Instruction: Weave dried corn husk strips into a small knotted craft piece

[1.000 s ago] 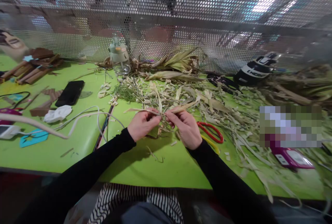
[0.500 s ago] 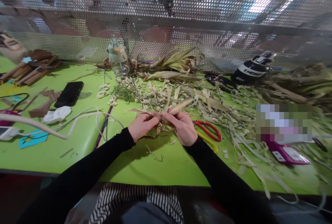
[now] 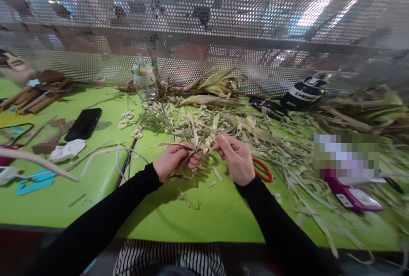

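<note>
Low centre, the left hand (image 3: 171, 162) pinches dry husk strips (image 3: 195, 149); the right hand (image 3: 240, 161), beside it half a second ago, has drawn apart, fingers bunched, whether gripping anything I can't tell. Beyond, upper right, a black bottle (image 3: 303, 93) hides its contents; upper left, a clear bottle (image 3: 143, 81) holds a straw (image 3: 148, 90).

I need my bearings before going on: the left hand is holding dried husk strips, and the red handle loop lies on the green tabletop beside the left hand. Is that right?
Not quite: the head view shows the red handle loop beside the right hand, not the left hand. The left hand does hold dried husk strips, and the loop lies on the green tabletop.
</note>
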### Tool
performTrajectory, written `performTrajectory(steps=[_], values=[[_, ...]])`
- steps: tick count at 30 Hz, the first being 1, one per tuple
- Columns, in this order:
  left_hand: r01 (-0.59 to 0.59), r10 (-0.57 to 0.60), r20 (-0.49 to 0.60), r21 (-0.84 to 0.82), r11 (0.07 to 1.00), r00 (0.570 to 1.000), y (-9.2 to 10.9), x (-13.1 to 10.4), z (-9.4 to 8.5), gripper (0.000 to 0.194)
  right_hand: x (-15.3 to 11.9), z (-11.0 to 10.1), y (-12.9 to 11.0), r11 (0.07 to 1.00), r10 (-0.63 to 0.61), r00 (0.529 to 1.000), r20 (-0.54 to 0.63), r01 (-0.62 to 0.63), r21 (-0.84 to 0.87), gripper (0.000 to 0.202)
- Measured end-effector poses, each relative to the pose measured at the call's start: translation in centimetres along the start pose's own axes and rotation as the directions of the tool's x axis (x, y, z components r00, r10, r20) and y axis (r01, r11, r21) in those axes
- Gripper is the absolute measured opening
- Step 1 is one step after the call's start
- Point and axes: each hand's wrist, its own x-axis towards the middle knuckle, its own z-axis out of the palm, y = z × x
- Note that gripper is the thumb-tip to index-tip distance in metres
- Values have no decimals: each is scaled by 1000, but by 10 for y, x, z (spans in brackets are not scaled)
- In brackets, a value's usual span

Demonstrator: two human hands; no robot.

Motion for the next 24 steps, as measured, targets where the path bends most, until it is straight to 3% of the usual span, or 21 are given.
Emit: performTrajectory(steps=[3,6,8,11,14,19,24], values=[[40,-43,62,48,998,997,-2,-2,1,19,-1,6,-3,948,-238,962,131,260,-184,19],[49,-77,175,159,986,982,-6,-3,2,32,-2,12,-2,863,-325,908,264,399,-309,13],[60,-109,231,211,976,967,-7,-4,2,37,-2,12,-1,873,-281,916,285,368,-320,7],[67,-138,277,250,966,951,-5,-7,3,35,-2,7,-2,950,-85,963,254,155,-270,9],[4,-91,320,264,964,943,0,-10,3,31,-1,1,-6,986,28,968,248,14,-166,15],[-100,-37,353,362,927,935,6,-12,0,29,-1,-3,-6,997,-8,969,246,25,-67,17],[-304,69,399,565,767,914,5,-13,-3,27,-3,1,-4,988,-22,984,178,49,-149,15]])
